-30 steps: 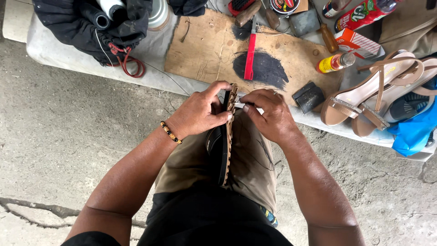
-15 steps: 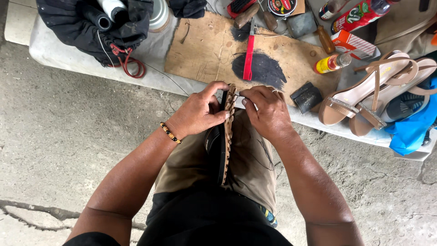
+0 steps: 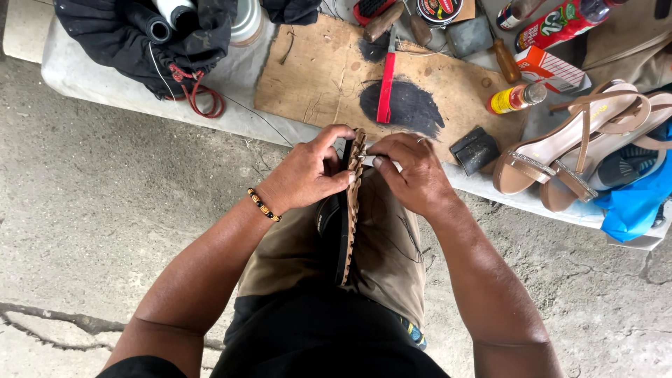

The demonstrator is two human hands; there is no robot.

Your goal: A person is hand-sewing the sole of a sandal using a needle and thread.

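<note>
One brown sandal (image 3: 348, 210) is held on edge over the lap, sole side turned to the left, toe end up near the surface (image 3: 84, 77). The left hand (image 3: 308, 175) is wrapped around the sandal's upper end, grip pressed together on it; the right hand (image 3: 413, 175) pinches a small pale piece at the sandal's top edge, what it is cannot be told. On the surface: one cardboard sheet (image 3: 315, 77) with a black patch, one red-handled tool (image 3: 385, 87) lying on it, one small yellow-labelled bottle (image 3: 514, 99) on its side, one red-and-white box (image 3: 549, 68) beside it, one red-and-green bottle (image 3: 560, 24) at the top edge, one round tin (image 3: 437, 10), one black block (image 3: 474, 148). Two tan heeled sandals (image 3: 581, 140) lie at the right, on blue cloth (image 3: 637, 203). One black bag (image 3: 140, 42) sits top left.
</note>
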